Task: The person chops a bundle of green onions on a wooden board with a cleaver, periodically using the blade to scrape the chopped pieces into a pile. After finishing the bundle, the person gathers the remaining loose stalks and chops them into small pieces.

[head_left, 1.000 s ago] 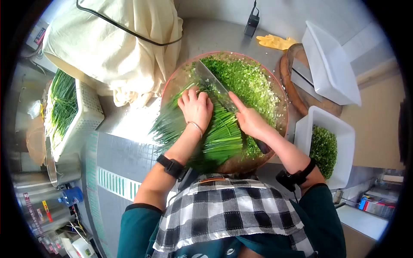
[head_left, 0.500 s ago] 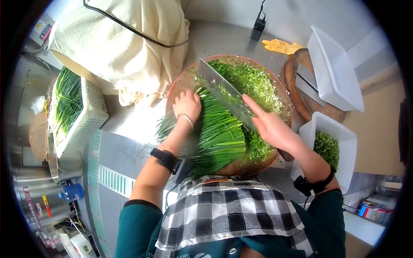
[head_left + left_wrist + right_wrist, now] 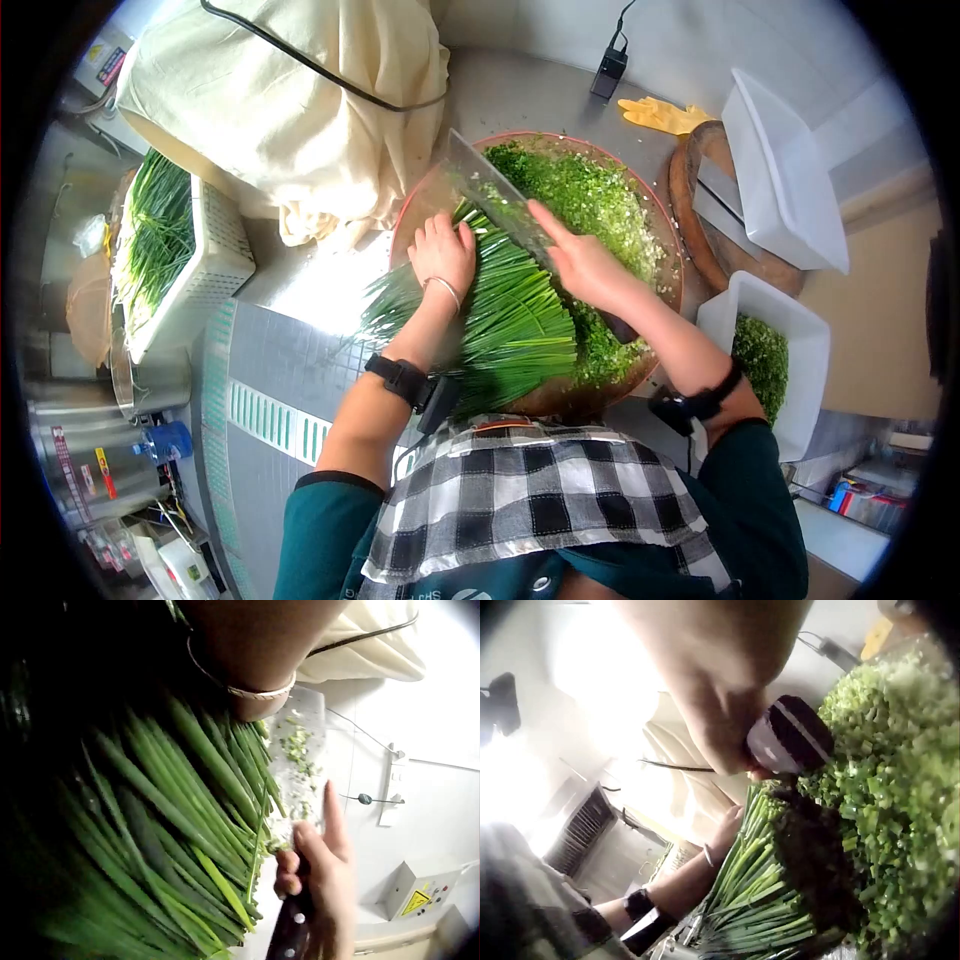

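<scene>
A broad bundle of green onions (image 3: pixel 510 310) lies across a round chopping board (image 3: pixel 415 207). My left hand (image 3: pixel 446 252) rests on the far part of the bundle, fingers spread and slightly bent. The right hand (image 3: pixel 590 270) grips the dark handle of a broad kitchen knife (image 3: pixel 490 185), its index finger stretched along the blade. In the left wrist view, the handle (image 3: pixel 291 930) shows rivets, and cut green bits cling to the blade (image 3: pixel 304 742). The blade stands along the cut ends of the bundle. Chopped green onion (image 3: pixel 600 205) heaps on the board beyond it.
A white tub (image 3: pixel 805 390) of chopped greens stands at the right. Behind it are another white tub (image 3: pixel 785 180), a round wooden board (image 3: pixel 690 220) and a yellow glove (image 3: pixel 665 115). At left are a white basket (image 3: pixel 225 240) of green onions and a cream cloth (image 3: pixel 300 120).
The knife and right hand swung right, off the cut ends, then came back left against them. My left hand slid left along the bundle, then slightly right. The whole view shifted a little.
</scene>
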